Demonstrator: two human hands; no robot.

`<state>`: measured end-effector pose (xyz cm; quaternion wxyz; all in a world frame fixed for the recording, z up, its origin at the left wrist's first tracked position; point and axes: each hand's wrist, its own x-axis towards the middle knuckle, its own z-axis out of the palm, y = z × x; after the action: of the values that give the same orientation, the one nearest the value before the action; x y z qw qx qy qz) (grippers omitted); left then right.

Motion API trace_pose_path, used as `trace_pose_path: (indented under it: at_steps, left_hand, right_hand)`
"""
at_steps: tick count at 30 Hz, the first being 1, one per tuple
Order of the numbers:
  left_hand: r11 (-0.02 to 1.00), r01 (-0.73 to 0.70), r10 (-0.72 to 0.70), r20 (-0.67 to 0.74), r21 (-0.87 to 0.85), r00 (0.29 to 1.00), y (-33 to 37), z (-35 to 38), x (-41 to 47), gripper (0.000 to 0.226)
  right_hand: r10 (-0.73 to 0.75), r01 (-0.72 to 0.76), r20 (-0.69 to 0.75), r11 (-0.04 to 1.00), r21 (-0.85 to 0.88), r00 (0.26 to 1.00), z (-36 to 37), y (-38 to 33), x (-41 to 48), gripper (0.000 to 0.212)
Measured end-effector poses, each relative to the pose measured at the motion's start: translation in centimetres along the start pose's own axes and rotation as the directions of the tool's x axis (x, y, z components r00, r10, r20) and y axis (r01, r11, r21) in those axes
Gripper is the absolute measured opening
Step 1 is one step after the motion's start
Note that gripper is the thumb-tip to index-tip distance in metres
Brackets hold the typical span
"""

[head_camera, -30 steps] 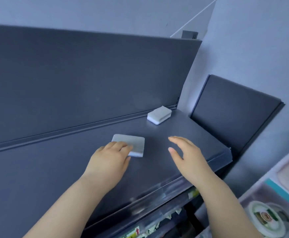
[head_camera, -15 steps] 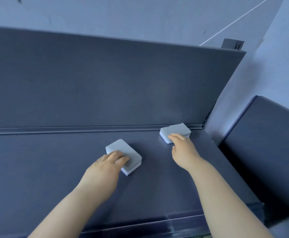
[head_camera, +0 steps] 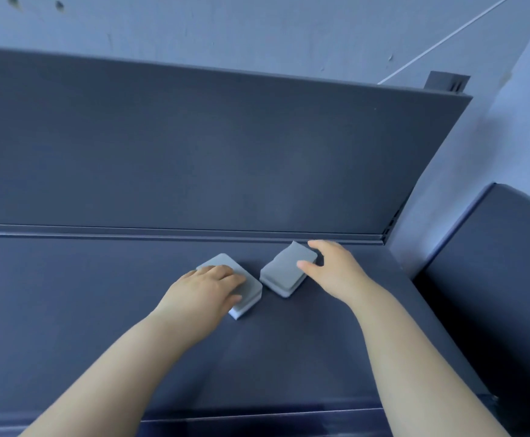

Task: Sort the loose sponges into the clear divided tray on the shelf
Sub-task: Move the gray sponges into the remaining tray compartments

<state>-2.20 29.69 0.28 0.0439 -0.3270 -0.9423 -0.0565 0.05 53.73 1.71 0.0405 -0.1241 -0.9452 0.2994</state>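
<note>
Two grey sponges with white undersides lie close together on the dark shelf (head_camera: 289,357), corners almost touching. My left hand (head_camera: 204,294) covers the near half of the left sponge (head_camera: 224,263), fingers across its top and thumb against its near side. The right sponge (head_camera: 284,272) lies turned at an angle just in front of the shelf's back ledge. My right hand (head_camera: 336,272) holds it at its right end, thumb on top and index finger curled round the far edge. No clear divided tray is in view.
The shelf's dark back panel (head_camera: 226,152) rises right behind the sponges. A second dark shelf unit (head_camera: 493,279) stands at the right, past the shelf's end. The shelf's front edge (head_camera: 257,417) runs along the bottom.
My right hand has taken hold of the right sponge, which has turned and come left, nearer the other sponge. My left hand has stayed on the left sponge, which has shifted slightly.
</note>
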Motion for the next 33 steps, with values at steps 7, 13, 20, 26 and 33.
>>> trace_pose_path:
  at_steps: [7, 13, 20, 26, 33]
  left_hand:
    - [0.979, 0.137, -0.127, 0.078, -0.148, 0.989, 0.1, 0.9, 1.1, 0.038]
    - [0.835, 0.325, -0.311, 0.108, -0.444, 0.944, -0.5, 1.3, 1.2, 0.031]
    - [0.494, 0.462, -0.442, 0.245, -0.736, 0.863, -0.7, 0.6, 2.8, 0.062]
    - [0.091, 0.467, -0.289, 0.425, -0.88, 0.858, -1.6, 0.3, 2.7, 0.101]
    - [0.141, 0.328, -0.344, 0.264, -0.934, 0.901, -4.2, -1.8, -0.8, 0.057]
  right_hand:
    - [0.175, -0.186, 0.127, 0.979, 0.085, 0.976, 0.7, 0.0, -0.1, 0.095]
    - [0.173, -0.198, 0.207, 0.975, 0.104, 0.963, 1.0, -0.1, -0.9, 0.066]
    - [0.074, -0.171, 0.25, 0.904, 0.391, 0.965, 1.6, 0.1, -1.3, 0.039]
    - [0.009, -0.203, 0.338, 0.814, 0.544, 0.941, 2.1, -0.3, -1.3, 0.038]
    - [-0.072, -0.046, 0.18, 0.813, 0.58, 0.981, 1.2, -3.0, -2.6, 0.041]
